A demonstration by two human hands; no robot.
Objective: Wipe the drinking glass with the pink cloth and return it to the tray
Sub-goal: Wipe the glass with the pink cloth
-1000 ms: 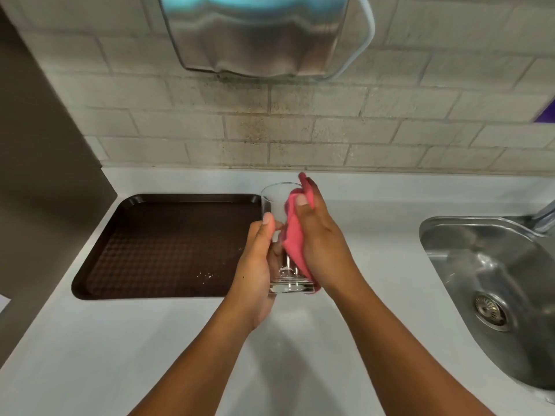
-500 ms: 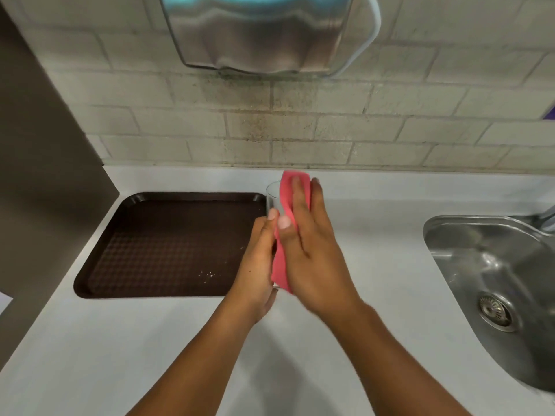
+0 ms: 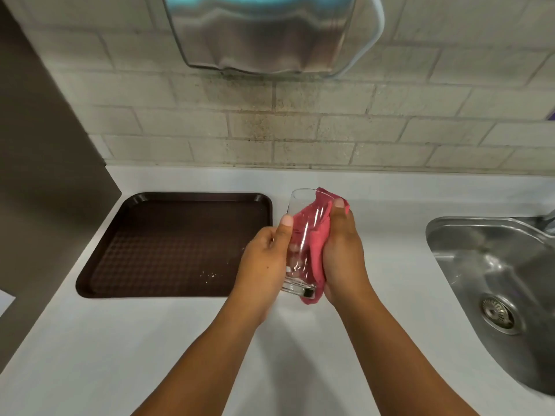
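Note:
A clear drinking glass [image 3: 301, 205] is held above the white counter, tilted with its mouth away from me. My left hand [image 3: 264, 265] grips its left side, thumb along the wall. My right hand [image 3: 345, 253] presses the pink cloth [image 3: 316, 253] against the glass's right and far side; the cloth shows through the glass and hangs below its base. The dark brown tray [image 3: 99, 265] lies flat on the counter to the left, with a few crumbs on it.
A steel sink [image 3: 480, 253] with a drain is set into the counter at the right. A metal wall dispenser [image 3: 264, 34] hangs on the tiled wall above. A grey panel [image 3: 39, 175] stands at the left edge.
My right hand has slid the pink cloth from the top and front of the glass down around its right side; the glass is now visible and tilted more.

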